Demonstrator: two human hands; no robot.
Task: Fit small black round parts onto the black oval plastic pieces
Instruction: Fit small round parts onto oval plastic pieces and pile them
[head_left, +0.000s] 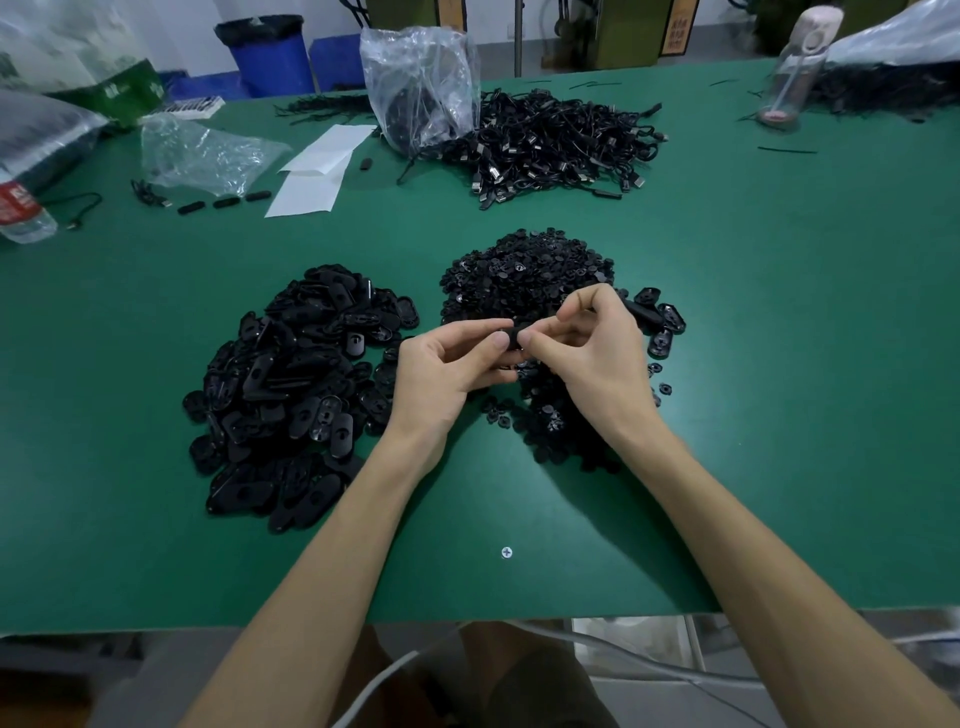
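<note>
Both pinching one black piece (513, 339), left hand (447, 366) and right hand (589, 358), probably an oval, over the pile of round parts (524, 273).

This is a small factory assembly workshop. A green bench (727, 364) carries bulk heaps of identical black parts: oval pieces (291, 395), round parts (524, 270) and, at its far side, cables (561, 145) beside plastic bags (415, 83). Beyond the bench stand blue bins (270, 57).

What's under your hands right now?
The pile of small round parts on the table. Left hand and right hand cover its middle; the black piece they pinch is mostly hidden.
</note>
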